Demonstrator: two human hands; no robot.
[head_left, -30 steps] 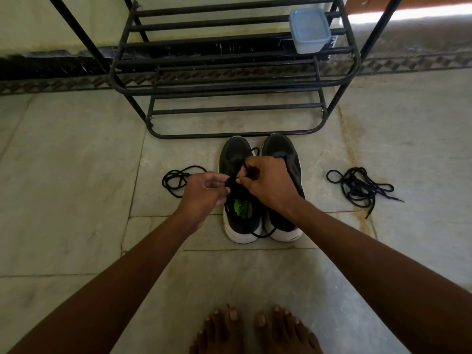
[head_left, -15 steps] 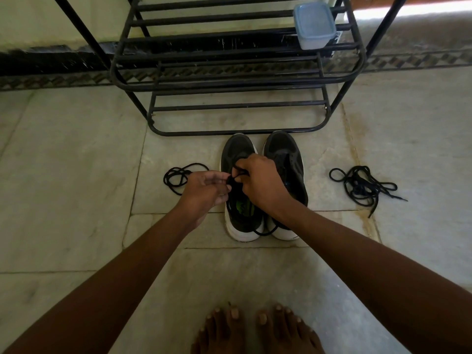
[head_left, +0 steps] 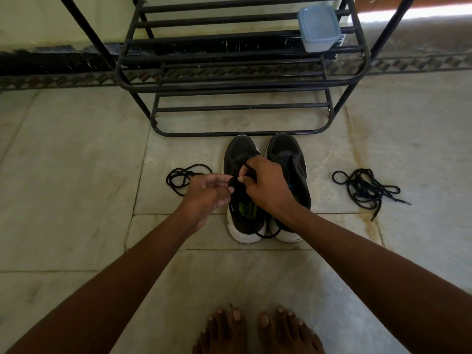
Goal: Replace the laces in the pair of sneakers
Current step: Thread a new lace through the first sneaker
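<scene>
Two black sneakers with white soles stand side by side on the floor, toes pointing away from me: the left sneaker (head_left: 238,152) and the right sneaker (head_left: 287,149). Both hands work over the left sneaker's lacing area. My left hand (head_left: 207,194) pinches the black lace at its left edge. My right hand (head_left: 265,183) pinches the same black lace (head_left: 265,235), whose loose part loops out by the heels. A loose black lace (head_left: 184,177) lies on the floor left of the shoes. A tangled bundle of black laces (head_left: 365,187) lies to the right.
A black metal shoe rack (head_left: 240,80) stands just beyond the sneakers' toes, against the wall. A pale blue lidded plastic box (head_left: 319,28) sits on its upper right shelf. My bare feet (head_left: 258,330) rest on the tiled floor near the bottom edge.
My right hand slid slightly toward the left hand over the left sneaker, keeping its pinch on the lace. The view shifted a little; shoes and loose laces stayed put.
</scene>
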